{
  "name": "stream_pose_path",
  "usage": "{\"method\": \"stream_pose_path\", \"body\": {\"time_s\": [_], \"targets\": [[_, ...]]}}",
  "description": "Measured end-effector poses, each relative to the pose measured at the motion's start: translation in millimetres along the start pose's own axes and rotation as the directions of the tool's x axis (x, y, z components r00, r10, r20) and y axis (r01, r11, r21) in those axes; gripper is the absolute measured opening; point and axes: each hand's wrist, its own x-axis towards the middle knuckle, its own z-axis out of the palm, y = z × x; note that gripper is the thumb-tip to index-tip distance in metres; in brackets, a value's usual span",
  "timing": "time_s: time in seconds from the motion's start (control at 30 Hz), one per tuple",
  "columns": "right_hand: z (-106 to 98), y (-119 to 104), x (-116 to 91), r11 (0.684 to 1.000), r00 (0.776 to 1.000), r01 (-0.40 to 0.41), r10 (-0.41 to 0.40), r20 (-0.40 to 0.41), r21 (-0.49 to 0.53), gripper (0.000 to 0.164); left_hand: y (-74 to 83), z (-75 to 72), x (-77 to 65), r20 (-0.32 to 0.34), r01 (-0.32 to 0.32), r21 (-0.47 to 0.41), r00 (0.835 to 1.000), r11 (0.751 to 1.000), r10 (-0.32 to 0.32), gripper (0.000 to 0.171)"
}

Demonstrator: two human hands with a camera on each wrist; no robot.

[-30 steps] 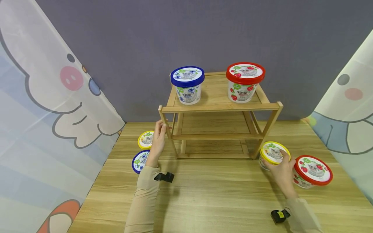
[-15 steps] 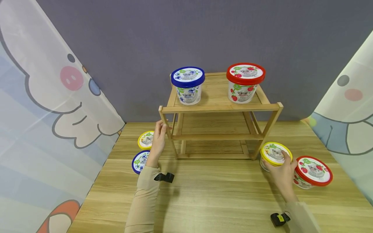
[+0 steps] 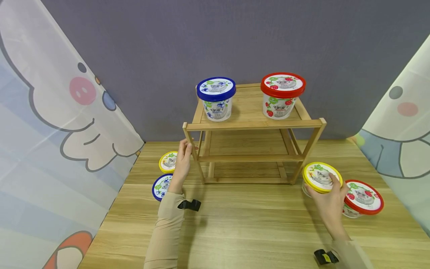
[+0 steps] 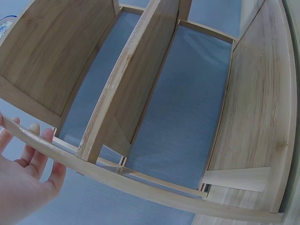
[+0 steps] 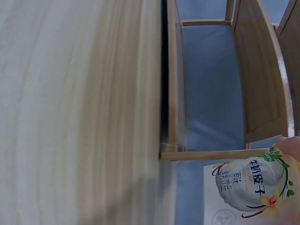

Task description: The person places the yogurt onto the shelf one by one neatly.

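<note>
My left hand holds the front left post of a wooden three-tier rack. In the left wrist view, its fingers wrap round the post. Over on the right, my right hand grips a yellow-lidded yogurt tub by its lid rim, beside the rack's right leg. The right wrist view shows that tub's printed side upright, apparently lifted off the table; most of the hand is out of that view.
On the top shelf stand a blue-lidded tub and a red-lidded tub. Another red-lidded tub sits right of my right hand. Left of my left arm are a yellow-lidded tub and a blue-lidded tub, partly covered.
My right hand has shifted slightly right with the yellow-lidded tub, which now looks raised and overlaps more of the red-lidded tub. My left hand stays on the rack post.
</note>
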Motion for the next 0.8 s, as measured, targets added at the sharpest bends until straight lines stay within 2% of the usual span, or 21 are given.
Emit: {"method": "stream_pose_path", "body": {"time_s": [0.23,0.57,0.7,0.8], "targets": [[-5,-11,-5,0.999,0.999,0.038,-0.038,-0.005,0.01,0.081,-0.7,0.3,0.2,-0.007,-0.002,0.001,1.0,1.0,0.002,0.026],[-12,-33,-12,0.987,0.987,0.16,-0.159,-0.018,0.025,0.079,-0.2,0.7,0.4,-0.006,-0.006,0.001,1.0,1.0,0.006,0.026],[-15,-45,-14,0.984,0.985,0.173,-0.174,0.012,0.031,0.079,0.6,0.5,-0.1,-0.007,0.001,0.007,1.0,1.0,-0.001,0.027],[-16,-53,-14,0.986,0.984,0.166,-0.167,0.064,0.023,0.079,0.6,0.5,-0.2,-0.006,0.002,0.008,1.0,1.0,-0.002,0.027]]}}
